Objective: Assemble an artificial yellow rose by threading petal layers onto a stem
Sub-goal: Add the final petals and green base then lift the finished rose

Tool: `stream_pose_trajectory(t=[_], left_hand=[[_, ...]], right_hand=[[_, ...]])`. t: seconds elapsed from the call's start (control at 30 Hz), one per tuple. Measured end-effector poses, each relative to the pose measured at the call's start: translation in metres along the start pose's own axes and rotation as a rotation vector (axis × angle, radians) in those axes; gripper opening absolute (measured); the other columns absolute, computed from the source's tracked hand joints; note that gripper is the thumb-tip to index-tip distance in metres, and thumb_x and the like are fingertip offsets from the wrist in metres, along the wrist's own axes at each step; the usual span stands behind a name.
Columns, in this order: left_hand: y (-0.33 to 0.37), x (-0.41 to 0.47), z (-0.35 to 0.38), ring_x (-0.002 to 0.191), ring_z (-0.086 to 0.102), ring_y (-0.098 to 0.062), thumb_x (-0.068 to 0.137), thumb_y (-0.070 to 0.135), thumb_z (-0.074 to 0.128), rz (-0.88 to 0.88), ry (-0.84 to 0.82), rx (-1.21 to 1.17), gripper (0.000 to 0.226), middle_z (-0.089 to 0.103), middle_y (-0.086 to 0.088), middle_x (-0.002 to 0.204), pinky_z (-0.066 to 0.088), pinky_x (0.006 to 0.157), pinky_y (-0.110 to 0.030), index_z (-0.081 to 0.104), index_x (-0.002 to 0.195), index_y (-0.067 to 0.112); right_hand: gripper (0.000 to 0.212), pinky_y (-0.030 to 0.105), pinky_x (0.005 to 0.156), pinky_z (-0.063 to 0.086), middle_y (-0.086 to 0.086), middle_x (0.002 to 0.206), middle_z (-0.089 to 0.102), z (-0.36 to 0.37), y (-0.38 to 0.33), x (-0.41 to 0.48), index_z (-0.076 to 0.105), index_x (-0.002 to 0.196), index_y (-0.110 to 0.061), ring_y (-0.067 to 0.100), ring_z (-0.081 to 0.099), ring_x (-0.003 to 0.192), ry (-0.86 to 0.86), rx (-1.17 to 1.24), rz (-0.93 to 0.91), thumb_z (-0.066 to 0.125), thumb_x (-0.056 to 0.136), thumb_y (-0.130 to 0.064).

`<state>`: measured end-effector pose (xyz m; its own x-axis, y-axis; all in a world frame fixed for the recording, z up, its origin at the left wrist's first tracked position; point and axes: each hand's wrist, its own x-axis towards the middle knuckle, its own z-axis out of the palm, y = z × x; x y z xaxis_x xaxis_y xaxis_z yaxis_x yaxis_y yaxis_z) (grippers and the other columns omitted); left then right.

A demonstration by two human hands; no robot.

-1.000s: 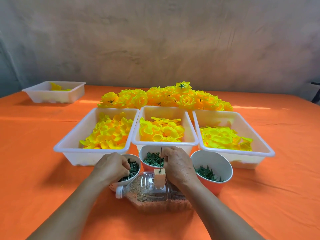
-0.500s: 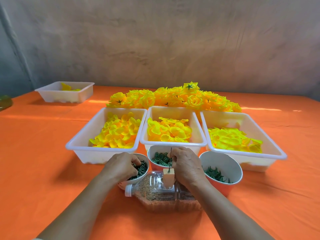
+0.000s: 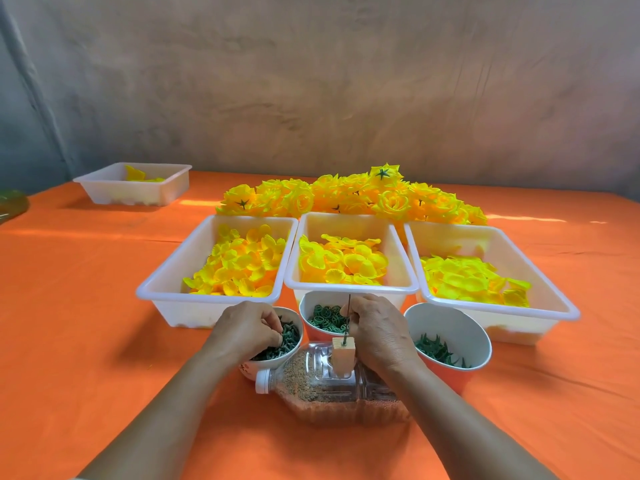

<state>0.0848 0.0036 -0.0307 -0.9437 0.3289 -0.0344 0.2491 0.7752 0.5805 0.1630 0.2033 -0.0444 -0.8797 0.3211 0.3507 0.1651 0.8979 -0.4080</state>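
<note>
On the orange cloth, a green object is cut off at the left edge; near the far left corner stands a small white tray holding a few yellow petals; it is one of four trays in all. The other three sit side by side toward the near edge, each heaped with yellow petal layers: the left tray, the middle tray and the right tray. Behind them, toward the far edge, lies one long pile of finished roses. In front of the trays stand three round cups. The left cup holds green stem pieces; the left hand reaches into it, fingers curled and pinching among those pieces. The middle cup holds green rings. Just before it one clear bottle, partly filled with sandy grains, lies on its side with its cap to the left; one wooden block sits on the bottle, and a single thin pin stands upright in the block. The right hand is just right of the block, fingers curled, thumb and forefinger closed on the pin. The right cup holds green calyx pieces.
</note>
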Motion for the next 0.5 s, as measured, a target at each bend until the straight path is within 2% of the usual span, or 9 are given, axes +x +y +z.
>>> stream_pose_trajectory(t=[0.2,0.33,0.5], left_hand=[[-0.0011,-0.0023,-0.0007,0.059,0.069,-0.005,0.078,0.014,0.069,-0.011,0.016,-0.16,0.01,0.072,0.004,0.067,0.058,0.066,-0.03,0.067,0.075,0.023],[-0.0049,-0.0021,-0.0041,0.056,0.068,-0.008,0.081,0.002,0.068,-0.011,0.013,-0.373,0.012,0.071,-0.001,0.063,0.05,0.051,-0.021,0.067,0.081,0.014],[-0.002,-0.0057,-0.0083,0.06,0.067,-0.015,0.084,-0.002,0.067,0.007,-0.035,-0.579,0.012,0.067,-0.003,0.061,0.049,0.056,-0.026,0.065,0.083,0.01]], right_hand=[[0.024,0.029,0.077,0.042,-0.003,0.11,0.068,0.0005,0.0005,0.0006,0.071,0.104,-0.021,0.021,0.057,0.103,0.0,0.006,-0.006,0.053,0.09,-0.014],[0.025,0.029,0.078,0.042,-0.003,0.109,0.068,0.0008,0.0007,0.0008,0.071,0.104,-0.022,0.021,0.056,0.102,-0.002,0.002,-0.01,0.052,0.09,-0.014],[0.024,0.028,0.074,0.04,-0.004,0.108,0.067,0.0012,0.0013,0.0007,0.071,0.103,-0.022,0.02,0.056,0.102,0.012,0.002,-0.01,0.052,0.091,-0.015]])
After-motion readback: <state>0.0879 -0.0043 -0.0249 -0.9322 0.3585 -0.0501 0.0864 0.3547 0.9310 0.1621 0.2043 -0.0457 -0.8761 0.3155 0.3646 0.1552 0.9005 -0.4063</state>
